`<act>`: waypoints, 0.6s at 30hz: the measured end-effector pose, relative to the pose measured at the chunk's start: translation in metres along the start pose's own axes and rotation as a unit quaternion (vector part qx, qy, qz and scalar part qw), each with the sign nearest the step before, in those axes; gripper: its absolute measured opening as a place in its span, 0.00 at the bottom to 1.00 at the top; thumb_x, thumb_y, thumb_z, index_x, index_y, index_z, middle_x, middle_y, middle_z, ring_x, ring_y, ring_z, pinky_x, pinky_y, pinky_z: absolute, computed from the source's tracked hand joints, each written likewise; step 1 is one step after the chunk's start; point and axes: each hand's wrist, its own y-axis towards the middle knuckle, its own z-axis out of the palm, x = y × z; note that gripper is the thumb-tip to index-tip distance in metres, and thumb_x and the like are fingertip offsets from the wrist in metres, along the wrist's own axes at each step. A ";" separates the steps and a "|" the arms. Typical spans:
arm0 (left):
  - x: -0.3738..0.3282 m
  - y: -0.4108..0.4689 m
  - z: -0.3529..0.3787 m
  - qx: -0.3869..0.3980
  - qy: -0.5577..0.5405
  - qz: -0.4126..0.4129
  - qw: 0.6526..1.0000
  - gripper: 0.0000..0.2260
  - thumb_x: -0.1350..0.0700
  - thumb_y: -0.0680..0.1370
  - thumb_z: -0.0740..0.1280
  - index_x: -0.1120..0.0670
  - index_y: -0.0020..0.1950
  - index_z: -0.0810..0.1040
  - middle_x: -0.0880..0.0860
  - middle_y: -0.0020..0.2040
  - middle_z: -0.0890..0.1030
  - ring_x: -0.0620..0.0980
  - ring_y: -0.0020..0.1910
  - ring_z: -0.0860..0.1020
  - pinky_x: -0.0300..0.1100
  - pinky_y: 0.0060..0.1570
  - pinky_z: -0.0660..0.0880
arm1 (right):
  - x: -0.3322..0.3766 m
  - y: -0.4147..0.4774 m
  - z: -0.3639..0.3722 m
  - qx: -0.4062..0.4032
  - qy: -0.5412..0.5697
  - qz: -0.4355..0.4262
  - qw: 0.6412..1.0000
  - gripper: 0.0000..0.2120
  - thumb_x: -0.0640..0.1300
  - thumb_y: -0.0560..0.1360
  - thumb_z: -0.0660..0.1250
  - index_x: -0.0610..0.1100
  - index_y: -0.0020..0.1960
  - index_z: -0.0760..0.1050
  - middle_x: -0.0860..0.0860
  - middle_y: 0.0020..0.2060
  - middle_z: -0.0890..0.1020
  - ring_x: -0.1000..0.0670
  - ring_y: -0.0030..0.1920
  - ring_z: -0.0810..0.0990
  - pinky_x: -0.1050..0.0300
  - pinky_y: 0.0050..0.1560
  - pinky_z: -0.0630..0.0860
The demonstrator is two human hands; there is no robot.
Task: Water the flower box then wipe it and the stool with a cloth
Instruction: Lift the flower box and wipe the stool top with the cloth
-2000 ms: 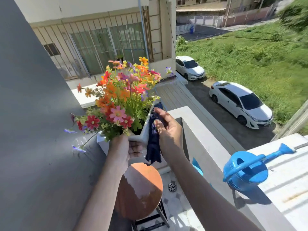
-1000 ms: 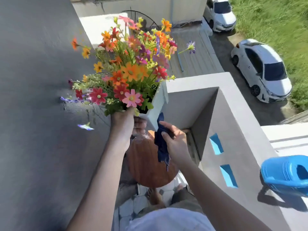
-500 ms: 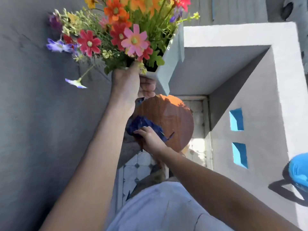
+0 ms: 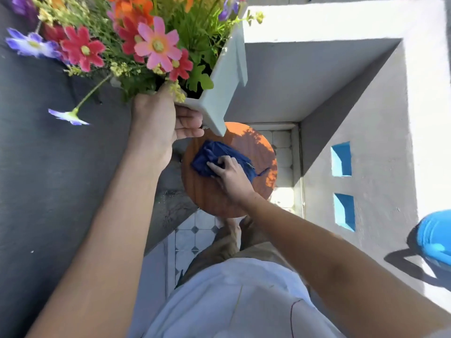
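Cloth (image 4: 220, 158) is down on the round wooden stool (image 4: 229, 186) now, dark blue and bunched, with the right hand (image 4: 230, 175) pressed on top of it, fingers closed over the folds. The left hand (image 4: 159, 124) is clamped on the near end of the white flower box (image 4: 225, 79), holding it up in the air above and just behind the stool seat, blooms tipping toward the dark wall on the left. From where I stand this looks like the stool wipe, the last part of the job, with the blue watering can (image 4: 434, 237) set aside on the parapet (image 4: 424, 118) at the right edge. To do it well, I'd say the cloth wants flattening out so more of it meets the wood, then broad overlapping passes from the far sunlit edge back to the near rim, not just a scrub in the middle where it sits. The box hangs right over the seat, so drips or soil could fall onto wiped wood; keeping it level and a little off to the side would help. That one-handed hold on a loaded box looks tiring, and a slip is the real risk here.
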 end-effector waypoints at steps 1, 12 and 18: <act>0.000 0.001 0.000 -0.001 -0.002 -0.001 1.000 0.12 0.58 0.81 0.56 0.60 0.45 0.77 0.55 0.27 0.80 0.48 0.23 0.77 0.44 0.28 0.79 | -0.011 0.004 -0.006 -0.022 0.007 0.029 0.999 0.18 0.45 0.80 0.64 0.47 0.70 0.74 0.43 0.57 0.73 0.41 0.56 0.72 0.46 0.55 0.73; 0.001 0.000 0.005 -0.006 -0.009 -0.016 1.000 0.13 0.60 0.80 0.54 0.57 0.41 0.76 0.57 0.30 0.79 0.48 0.23 0.77 0.45 0.30 0.80 | -0.041 0.024 -0.025 -0.091 0.108 0.213 0.967 0.16 0.39 0.77 0.63 0.41 0.64 0.78 0.41 0.55 0.77 0.40 0.56 0.74 0.53 0.58 0.70; 0.001 0.001 0.007 -0.009 -0.016 -0.025 1.000 0.14 0.59 0.81 0.53 0.59 0.43 0.76 0.55 0.27 0.79 0.46 0.22 0.77 0.43 0.29 0.79 | 0.022 0.006 0.003 -0.059 0.112 0.149 0.981 0.17 0.39 0.81 0.61 0.41 0.68 0.75 0.45 0.57 0.77 0.43 0.59 0.72 0.51 0.58 0.73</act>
